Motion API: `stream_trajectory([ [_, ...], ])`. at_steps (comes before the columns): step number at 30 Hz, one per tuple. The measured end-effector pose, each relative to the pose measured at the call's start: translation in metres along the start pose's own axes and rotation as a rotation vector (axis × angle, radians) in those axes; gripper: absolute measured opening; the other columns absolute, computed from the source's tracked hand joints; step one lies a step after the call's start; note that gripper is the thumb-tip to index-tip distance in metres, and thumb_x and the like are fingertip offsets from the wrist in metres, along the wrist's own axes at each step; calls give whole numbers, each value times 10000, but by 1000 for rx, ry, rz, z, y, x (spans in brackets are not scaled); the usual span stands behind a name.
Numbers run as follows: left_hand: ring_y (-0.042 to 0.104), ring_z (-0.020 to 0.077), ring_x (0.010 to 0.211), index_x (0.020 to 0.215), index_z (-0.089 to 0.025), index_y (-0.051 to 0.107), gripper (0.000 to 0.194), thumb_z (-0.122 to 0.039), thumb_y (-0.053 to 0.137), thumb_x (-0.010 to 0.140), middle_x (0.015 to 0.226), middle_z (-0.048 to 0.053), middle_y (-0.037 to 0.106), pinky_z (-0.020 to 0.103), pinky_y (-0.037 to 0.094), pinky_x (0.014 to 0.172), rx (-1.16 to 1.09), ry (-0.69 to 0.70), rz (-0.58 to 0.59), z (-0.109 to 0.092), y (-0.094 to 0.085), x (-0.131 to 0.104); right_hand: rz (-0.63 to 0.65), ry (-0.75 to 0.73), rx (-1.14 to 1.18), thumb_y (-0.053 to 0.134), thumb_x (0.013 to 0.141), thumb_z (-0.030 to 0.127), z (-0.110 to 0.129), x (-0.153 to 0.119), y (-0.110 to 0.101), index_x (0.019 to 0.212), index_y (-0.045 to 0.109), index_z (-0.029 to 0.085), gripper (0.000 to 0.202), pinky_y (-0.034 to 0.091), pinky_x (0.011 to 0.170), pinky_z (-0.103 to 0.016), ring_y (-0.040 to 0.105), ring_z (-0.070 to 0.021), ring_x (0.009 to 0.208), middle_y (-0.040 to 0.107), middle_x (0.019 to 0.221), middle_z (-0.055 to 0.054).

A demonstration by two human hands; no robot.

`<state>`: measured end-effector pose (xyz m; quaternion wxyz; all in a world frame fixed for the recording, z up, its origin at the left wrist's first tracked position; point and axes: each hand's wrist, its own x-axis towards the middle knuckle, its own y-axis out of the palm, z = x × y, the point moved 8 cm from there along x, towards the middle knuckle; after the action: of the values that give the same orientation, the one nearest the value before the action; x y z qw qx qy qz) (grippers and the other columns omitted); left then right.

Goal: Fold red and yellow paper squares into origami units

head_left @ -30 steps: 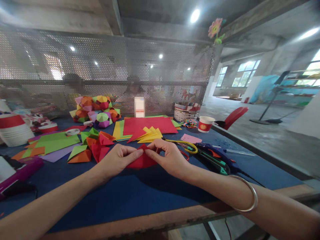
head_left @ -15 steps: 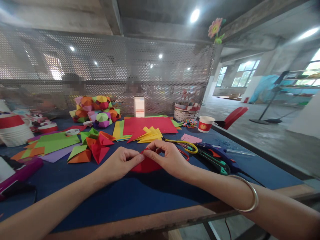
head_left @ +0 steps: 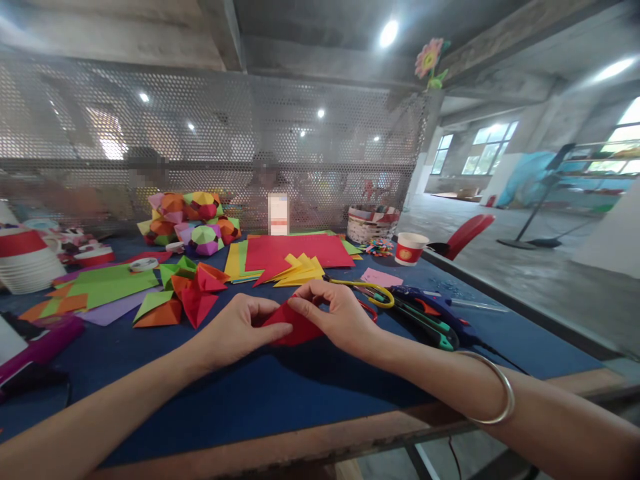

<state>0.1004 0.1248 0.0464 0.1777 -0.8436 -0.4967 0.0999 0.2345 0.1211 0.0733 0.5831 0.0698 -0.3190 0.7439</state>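
Note:
Between my two hands is a small piece of red paper [head_left: 299, 327], held just above the blue tabletop. My left hand [head_left: 245, 327] grips its left side, the thumb lying across the front face. My right hand [head_left: 330, 313] pinches its upper edge between thumb and fingers. The fingertips behind the paper are hidden. Just beyond my hands lie folded yellow paper pieces [head_left: 303, 269] and a stack of coloured sheets topped with red paper [head_left: 300, 249]. Yellow-handled scissors [head_left: 383, 293] rest right beside my right hand.
Right of my hands lie a green-and-black utility knife [head_left: 430, 323] and a blue glue gun [head_left: 460, 327]. Folded paper units [head_left: 197, 293] and finished paper balls [head_left: 205, 239] sit to the left. A paper cup [head_left: 411, 248] and a woven basket [head_left: 373, 223] stand at the back.
My left thumb has slid down from the top edge onto the front of the red paper, and more of the paper's face shows. My right hand stays about where it was.

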Motion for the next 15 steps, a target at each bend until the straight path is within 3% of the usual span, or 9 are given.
stream_trajectory([
  [15, 463, 126, 609, 682, -150, 691, 376, -523, 721, 720, 617, -16, 583, 260, 364, 602, 5, 37, 1, 1, -1, 1, -14, -35, -49, 659, 955, 293, 6, -2, -3, 818, 729, 180, 191, 470, 692, -278, 608, -151, 720, 738, 805, -12],
])
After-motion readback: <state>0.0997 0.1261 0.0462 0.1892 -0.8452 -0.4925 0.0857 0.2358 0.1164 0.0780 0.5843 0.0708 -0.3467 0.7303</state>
